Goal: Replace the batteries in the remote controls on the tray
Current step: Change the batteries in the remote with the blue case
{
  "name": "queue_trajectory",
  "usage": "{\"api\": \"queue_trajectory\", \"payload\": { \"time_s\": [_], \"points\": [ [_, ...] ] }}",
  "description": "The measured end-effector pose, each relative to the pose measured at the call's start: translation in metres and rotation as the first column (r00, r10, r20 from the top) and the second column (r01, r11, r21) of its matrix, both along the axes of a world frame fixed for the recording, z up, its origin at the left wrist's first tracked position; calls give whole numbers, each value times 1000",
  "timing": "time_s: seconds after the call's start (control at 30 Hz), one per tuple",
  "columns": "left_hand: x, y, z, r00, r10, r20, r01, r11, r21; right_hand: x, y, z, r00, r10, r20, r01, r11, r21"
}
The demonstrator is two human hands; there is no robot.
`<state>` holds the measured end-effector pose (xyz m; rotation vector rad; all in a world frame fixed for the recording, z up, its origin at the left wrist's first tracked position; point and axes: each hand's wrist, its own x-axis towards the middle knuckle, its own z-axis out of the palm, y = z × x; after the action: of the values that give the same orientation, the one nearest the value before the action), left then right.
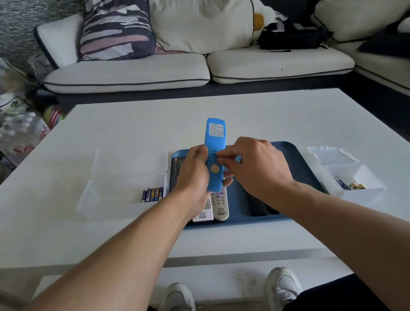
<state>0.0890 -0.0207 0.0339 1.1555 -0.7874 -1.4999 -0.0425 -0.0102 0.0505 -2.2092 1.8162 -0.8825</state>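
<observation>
Up above the blue tray (288,150), a blue remote (214,151) is held back side up, tilted so that its far end with a white label rises away from the person and its near end dips toward them. The left hand (193,175) grips the lower half of this remote from the left, fingers curled around its edge and under it, with the forearm reaching in from the near left. The right hand (256,166) comes in from the right with its fingers bent, and the fingertips (221,156) pinch or press at the remote's back near its middle, just above a round yellow sticker; whether they hold a cover or only touch the case cannot be told.

Below the hands, on the tray, lie a white remote (203,214) and a grey remote (220,205) side by side at the near left, a dark remote (175,170) further off at the left edge, and another dark remote (258,207) partly hidden under the right wrist.

Left of the tray stands a clear open box (98,195) with a row of batteries (152,194) at its right end. Well to the right of the tray is a small clear box (354,181) with a few batteries in it. All of this rests on a white table (245,112).
</observation>
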Motion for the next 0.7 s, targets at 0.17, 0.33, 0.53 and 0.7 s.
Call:
{"api": "queue_trajectory", "payload": {
  "time_s": [0.17,0.33,0.53,0.7],
  "points": [
    [0,-1,-3,1000,4,-10,-4,1000,15,-1,-2,-1,1000,-7,-25,7,1000,-13],
    [0,4,-3,995,-25,96,24,1000,8,-2,-4,1,1000,13,-9,-13,998,66],
    [8,5,-10,943,-143,300,169,984,-63,-8,-5,8,989,115,97,-138,950,279],
    [8,3,-14,930,-91,356,116,992,-52,-15,-2,7,957,144,252,-234,896,377]
  ]
}}
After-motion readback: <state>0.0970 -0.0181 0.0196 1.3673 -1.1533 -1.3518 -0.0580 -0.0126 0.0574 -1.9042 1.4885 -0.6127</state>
